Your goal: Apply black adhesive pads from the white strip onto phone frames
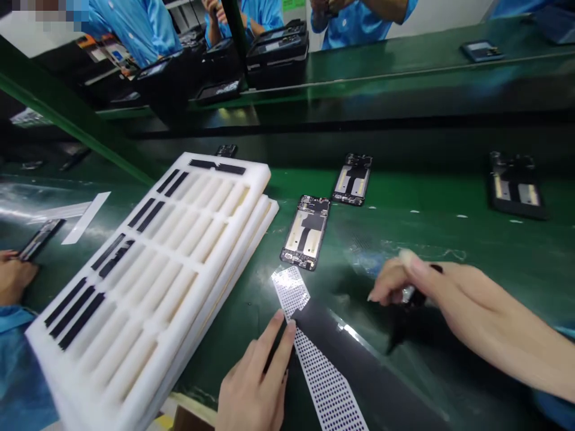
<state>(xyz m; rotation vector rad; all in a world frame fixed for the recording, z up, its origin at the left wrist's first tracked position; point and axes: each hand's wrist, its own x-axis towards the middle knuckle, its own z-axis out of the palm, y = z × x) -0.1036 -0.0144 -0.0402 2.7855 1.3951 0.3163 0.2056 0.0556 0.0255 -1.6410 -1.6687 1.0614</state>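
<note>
My left hand presses two outstretched fingertips onto a white sheet of small dark dots, with its other fingers partly hidden. Beside the sheet lies a dark grey strip. My right hand is raised over the bench to the right, its fingers closed round a dark slim tool; blur hides its exact kind. Just beyond the sheet's tip is an opened phone with its inside facing up. A second opened phone lies behind it, nearly touching.
White foam trays with slots, some holding black strips, are stacked at left. Another opened phone lies far right. At the left edge, another person's hand is by a phone. A green shelf spans the back.
</note>
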